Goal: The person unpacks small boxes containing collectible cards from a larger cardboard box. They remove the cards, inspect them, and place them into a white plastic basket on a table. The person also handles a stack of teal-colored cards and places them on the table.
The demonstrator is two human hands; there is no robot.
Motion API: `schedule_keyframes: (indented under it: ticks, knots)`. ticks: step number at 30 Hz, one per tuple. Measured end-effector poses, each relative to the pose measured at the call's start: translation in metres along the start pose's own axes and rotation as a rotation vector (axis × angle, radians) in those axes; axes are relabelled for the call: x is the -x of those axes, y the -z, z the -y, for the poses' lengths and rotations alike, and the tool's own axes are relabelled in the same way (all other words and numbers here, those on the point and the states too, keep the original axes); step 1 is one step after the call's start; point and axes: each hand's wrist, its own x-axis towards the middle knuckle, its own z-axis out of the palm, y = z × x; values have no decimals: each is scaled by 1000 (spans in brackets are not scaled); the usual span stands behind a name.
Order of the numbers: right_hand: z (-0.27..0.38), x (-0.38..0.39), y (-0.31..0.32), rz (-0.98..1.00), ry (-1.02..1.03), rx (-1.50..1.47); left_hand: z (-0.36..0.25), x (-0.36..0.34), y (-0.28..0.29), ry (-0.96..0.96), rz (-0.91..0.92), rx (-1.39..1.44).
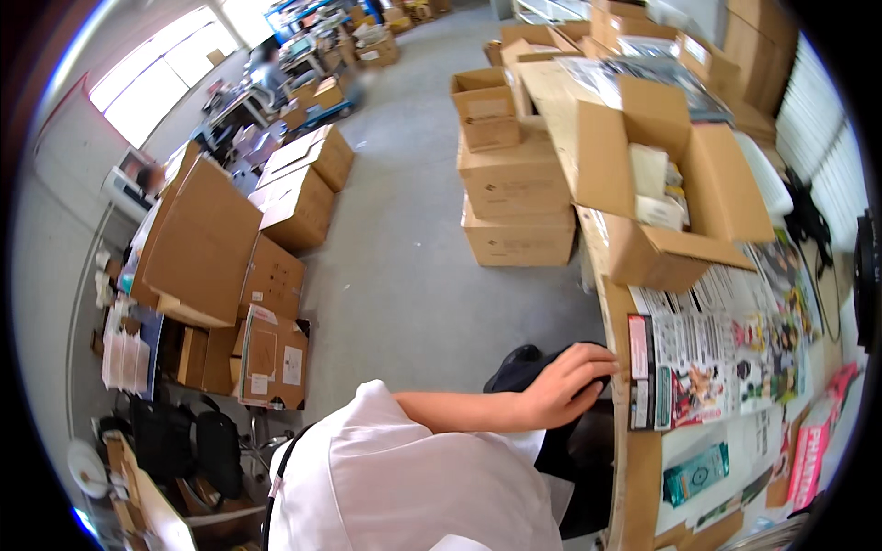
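Observation:
My left hand [571, 384] reaches to the wooden edge of the workbench [621, 390]. Its fingers are loosely stretched, palm down, the tips at the edge; I see nothing held in it. My right hand is out of view. Nearest to the left hand lies a colourful printed sheet [698, 367] on the bench. An open cardboard box [666, 250] stands farther along, its flaps spread, with small white packages [658, 211] inside. A teal packet [696, 474] rests on white paper nearer to me.
Stacked cartons [517, 188] stand on the floor beside the bench. Left of the aisle are more cartons [202, 239], a black chair [188, 441] and white stacked trays [126, 360]. A pink package [813, 450] lies at the bench's right. Other people [266, 73] are far back left.

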Motion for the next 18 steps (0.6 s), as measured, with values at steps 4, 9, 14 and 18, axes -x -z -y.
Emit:
schedule_keyframes:
  ticks: [4,9,14,18]
  knots:
    - [5,-14,-66,181,49,-27,-17,2,5,-14,-54,122]
    - [-34,-4,-119,280,-6,97,-46,11,20,-189,-105,210]
    - [-45,-23,-160,303,-25,201,-49,42,48,-131,-151,167]
    - [-64,-37,-188,289,-12,221,-43,63,60,-9,-111,127]
